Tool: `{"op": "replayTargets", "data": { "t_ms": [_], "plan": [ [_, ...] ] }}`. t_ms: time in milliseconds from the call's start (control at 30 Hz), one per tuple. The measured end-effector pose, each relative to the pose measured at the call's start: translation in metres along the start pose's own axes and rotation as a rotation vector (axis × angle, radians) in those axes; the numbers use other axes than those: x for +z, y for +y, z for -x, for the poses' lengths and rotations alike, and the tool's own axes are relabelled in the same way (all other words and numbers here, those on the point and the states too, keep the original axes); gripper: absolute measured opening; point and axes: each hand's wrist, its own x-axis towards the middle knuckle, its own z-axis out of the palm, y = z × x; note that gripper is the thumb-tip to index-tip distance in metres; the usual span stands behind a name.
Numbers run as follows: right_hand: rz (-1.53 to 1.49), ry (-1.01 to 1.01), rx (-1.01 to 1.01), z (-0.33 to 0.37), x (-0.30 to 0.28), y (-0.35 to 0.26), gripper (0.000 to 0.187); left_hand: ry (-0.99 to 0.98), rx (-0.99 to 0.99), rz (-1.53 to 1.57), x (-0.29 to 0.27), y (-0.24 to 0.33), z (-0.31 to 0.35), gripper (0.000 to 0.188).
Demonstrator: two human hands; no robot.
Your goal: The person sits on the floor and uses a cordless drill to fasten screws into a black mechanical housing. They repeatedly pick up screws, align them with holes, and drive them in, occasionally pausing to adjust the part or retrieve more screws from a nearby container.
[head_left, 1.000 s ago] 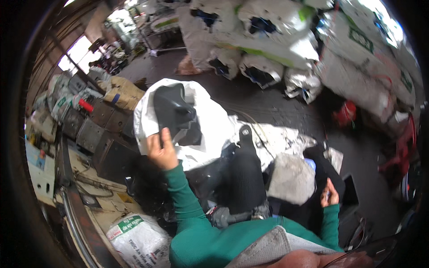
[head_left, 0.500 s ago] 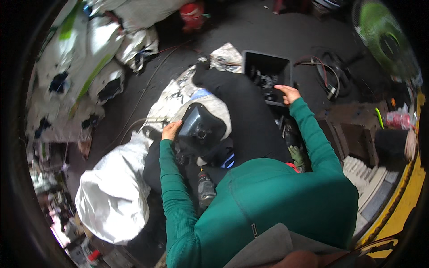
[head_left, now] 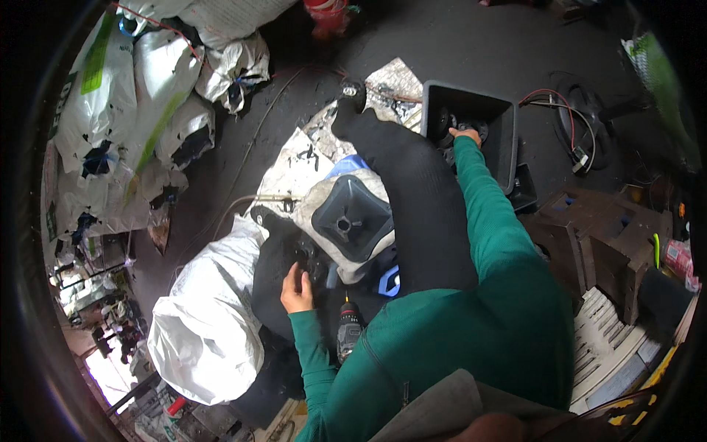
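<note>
A black four-cornered plastic piece with a central hub [head_left: 353,218] lies on a pale cloth-covered support [head_left: 309,221] between my knees. My left hand [head_left: 297,289] is off it, to its lower left, with fingers apart and nothing in them. Just right of that hand, a cordless drill [head_left: 349,331] with a bit fitted rests by my lap. My right hand [head_left: 465,135] reaches into a black bin [head_left: 505,140] at the upper right. Its fingers curl at dark round parts [head_left: 443,121] there; what they grip is hidden.
A large white sack [head_left: 206,324] sits left of my leg, more stuffed sacks [head_left: 155,81] behind it. A cable [head_left: 247,140] crosses the floor. A green fan [head_left: 659,88], a brown box-like stand [head_left: 600,221] and a red bucket [head_left: 325,13] stand around.
My left hand has let go of the black plastic piece and drawn back toward the drill. The piece now lies flatter on the support. My right hand has gone down into the bin.
</note>
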Motion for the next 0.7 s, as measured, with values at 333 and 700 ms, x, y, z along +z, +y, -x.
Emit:
{"op": "replayTargets", "data": {
  "t_ms": [333,700],
  "plan": [
    [0.116,0.300,-0.788,0.058,-0.133,0.000,0.045,-0.637,-0.016,0.032,-0.080,0.038,0.073,0.035],
    [0.043,-0.114,-2.364,0.356,-0.050,0.000,0.032,-0.186,0.066,-0.373,-0.048,0.019,0.196,0.088]
  ]
}}
